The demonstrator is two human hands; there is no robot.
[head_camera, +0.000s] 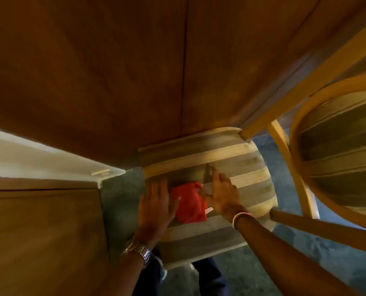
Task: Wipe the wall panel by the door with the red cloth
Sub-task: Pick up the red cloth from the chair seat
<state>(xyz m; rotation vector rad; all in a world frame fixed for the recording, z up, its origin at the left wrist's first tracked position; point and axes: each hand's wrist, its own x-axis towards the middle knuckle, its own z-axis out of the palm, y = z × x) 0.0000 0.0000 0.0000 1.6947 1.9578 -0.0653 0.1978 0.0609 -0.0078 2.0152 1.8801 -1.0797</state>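
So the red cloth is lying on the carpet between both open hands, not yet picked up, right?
Not quite. The head view shows the red cloth lying on the striped chair seat, not the carpet. The rest holds: it sits between the open left hand and right hand, not yet picked up.

A: Big wall panel (113, 71) up top, dark brown wood, smooth with a soft sheen!

B: And the chair seat (231, 167) below, woven striped cloth, matt, grey and cream.

A: On it the red cloth (188, 202), soft fabric, creased, no shine.

B: Chair frame (284, 157) beside it, pale wood, smooth, lightly glossy.

A: Watch (140, 249) on the left wrist, shiny metal links. Floor carpet (306, 253) looks rough and matt
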